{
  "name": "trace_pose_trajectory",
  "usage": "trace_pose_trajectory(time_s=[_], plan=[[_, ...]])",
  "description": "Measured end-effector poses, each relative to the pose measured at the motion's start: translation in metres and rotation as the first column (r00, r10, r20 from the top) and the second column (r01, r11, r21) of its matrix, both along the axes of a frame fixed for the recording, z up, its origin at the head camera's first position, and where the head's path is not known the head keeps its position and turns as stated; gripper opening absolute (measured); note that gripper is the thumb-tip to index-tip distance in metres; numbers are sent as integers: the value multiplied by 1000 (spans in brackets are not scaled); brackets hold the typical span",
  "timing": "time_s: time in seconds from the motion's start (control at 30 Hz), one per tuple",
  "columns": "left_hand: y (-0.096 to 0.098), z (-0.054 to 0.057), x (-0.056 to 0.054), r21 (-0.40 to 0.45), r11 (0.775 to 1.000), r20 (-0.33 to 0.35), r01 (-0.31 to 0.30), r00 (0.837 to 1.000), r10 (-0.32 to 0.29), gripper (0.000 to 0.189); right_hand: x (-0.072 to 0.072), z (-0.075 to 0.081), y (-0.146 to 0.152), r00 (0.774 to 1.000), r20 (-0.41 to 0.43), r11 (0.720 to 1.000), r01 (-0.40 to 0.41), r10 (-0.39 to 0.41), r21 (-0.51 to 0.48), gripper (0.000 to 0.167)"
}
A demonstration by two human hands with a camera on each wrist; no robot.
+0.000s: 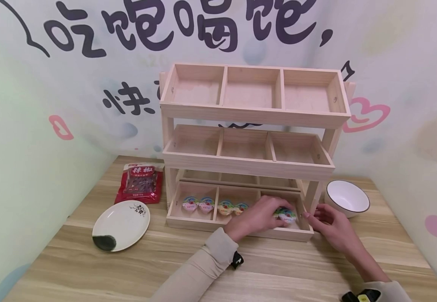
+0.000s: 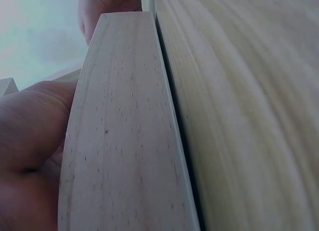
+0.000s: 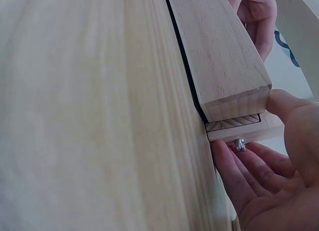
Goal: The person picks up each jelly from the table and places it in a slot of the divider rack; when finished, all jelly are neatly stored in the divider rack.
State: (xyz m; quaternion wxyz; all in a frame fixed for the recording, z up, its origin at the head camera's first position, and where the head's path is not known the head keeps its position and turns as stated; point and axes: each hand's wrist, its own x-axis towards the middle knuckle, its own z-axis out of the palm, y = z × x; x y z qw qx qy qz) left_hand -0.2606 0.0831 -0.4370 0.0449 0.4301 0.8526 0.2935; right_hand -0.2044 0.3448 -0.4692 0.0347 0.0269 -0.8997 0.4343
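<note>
The left hand (image 1: pixel 260 214) reaches over the front board into the right compartment of the bottom tier of a wooden rack (image 1: pixel 237 163). Its thumb and curved fingers pinch a pair of green-lidded jelly cups (image 1: pixel 287 215), partly covered by the hand. Pink-lidded jelly cups (image 1: pixel 198 204) sit in the left compartment, yellow-lidded ones (image 1: pixel 232 207) in the middle. At the rack's lower right end, the right hand (image 1: pixel 333 226) grips the end board; the right wrist view has its fingers (image 3: pixel 239 176) beside a metal bolt (image 3: pixel 240 144). The left wrist view hides the cups behind the front board (image 2: pixel 124 121).
Left of the rack lie a red food packet (image 1: pixel 141 183) and, nearer, a white plate (image 1: pixel 121 224) with a dark patch. A white bowl (image 1: pixel 347 197) stands close behind the right hand. The two upper tiers, each with three compartments, overhang the bottom one.
</note>
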Motion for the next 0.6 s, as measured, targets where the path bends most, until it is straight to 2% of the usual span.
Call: trace_pose_trajectory(time_s=[0.23,0.37,0.47,0.6], plan=[[-6,1,0,-4,1000,0,15,1000,-15,44,-5,-3,0,1000,-10,1000,-7,7,-10,49],[-16,4,6,14,1000,-36,19,999,-18,46,-5,-4,0,1000,-12,1000,-5,5,-5,50],[-27,7,13,34,999,-55,-8,998,10,48,-3,-3,0,999,-31,1000,5,-4,23,49],[-48,9,26,46,996,-118,-79,990,84,50,0,-3,-1,993,-115,996,13,-3,92,42]])
